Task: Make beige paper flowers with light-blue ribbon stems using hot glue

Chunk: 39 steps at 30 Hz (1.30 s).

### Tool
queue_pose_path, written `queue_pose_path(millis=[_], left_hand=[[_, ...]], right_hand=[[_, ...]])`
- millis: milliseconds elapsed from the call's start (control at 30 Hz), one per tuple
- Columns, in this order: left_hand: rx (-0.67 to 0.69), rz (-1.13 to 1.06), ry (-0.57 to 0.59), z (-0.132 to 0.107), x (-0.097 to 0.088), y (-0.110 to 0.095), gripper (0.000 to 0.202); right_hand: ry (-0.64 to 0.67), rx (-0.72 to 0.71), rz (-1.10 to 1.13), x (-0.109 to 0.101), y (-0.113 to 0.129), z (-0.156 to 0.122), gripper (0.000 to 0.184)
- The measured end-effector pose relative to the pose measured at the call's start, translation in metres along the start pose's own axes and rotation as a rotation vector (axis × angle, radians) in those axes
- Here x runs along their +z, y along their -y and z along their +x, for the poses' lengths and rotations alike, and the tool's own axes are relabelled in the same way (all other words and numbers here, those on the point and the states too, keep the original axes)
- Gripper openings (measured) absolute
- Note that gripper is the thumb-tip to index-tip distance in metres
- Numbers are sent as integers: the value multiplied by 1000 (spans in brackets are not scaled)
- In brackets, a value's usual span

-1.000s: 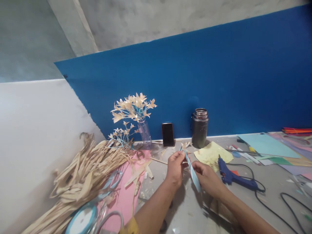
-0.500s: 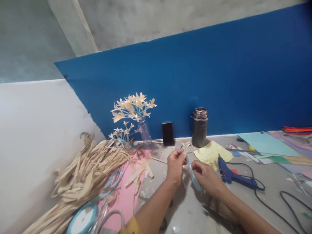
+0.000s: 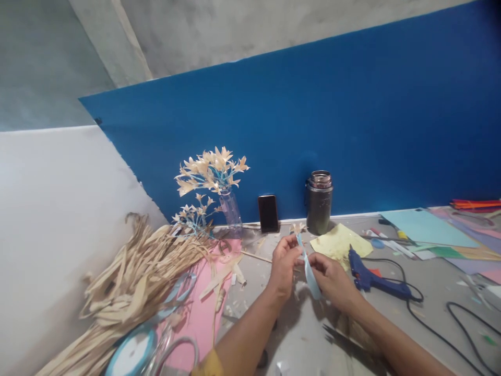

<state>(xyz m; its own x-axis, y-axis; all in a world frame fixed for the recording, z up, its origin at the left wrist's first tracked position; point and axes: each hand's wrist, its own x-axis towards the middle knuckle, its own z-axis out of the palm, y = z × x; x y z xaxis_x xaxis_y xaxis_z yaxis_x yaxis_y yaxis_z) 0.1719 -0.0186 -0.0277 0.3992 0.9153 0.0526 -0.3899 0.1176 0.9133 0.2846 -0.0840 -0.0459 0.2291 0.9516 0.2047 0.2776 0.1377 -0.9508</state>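
Pinched in my left hand (image 3: 285, 263) is the stem of a small cream flower (image 3: 298, 228), whose petals show just above the fingertips. A light blue ribbon (image 3: 311, 279) runs down from the flower's base between my hands, its lower end hanging loose. My right hand (image 3: 331, 277) is closed just right of the ribbon, thumb and fingers together at its edge. What lies within the right fingertips is partly hidden. A blue glue gun (image 3: 378, 282) rests on the table right of that hand, and a yellow paper piece (image 3: 336, 243) lies behind it.
Cream flowers (image 3: 213, 169) stand in a clear vase (image 3: 230, 211). A phone (image 3: 268, 214) and a dark flask (image 3: 320, 201) stand along the blue board. Dried husk strips (image 3: 129, 282), pink paper (image 3: 199, 313) and a ribbon roll (image 3: 133, 350) lie left. Dark scissors-like blades (image 3: 344, 342) lie in front.
My right hand has moved slightly up and closer to my left hand. The ribbon's loose end has shifted up and left. The view has tilted slightly.
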Motion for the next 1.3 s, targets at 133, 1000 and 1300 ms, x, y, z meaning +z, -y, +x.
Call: queue_pose_path(millis=[133,1000,1300], left_hand=[[-64,-47,-215,7,-9,2,17],[-43,27,-138,-5,5,10,21],[-18,14,-159,-3,3,8,23]], right_hand=[[-7,74,63,-1,2,1,13],[23,24,62,0,-3,3,13],[37,154,125,-7,1,3,21]])
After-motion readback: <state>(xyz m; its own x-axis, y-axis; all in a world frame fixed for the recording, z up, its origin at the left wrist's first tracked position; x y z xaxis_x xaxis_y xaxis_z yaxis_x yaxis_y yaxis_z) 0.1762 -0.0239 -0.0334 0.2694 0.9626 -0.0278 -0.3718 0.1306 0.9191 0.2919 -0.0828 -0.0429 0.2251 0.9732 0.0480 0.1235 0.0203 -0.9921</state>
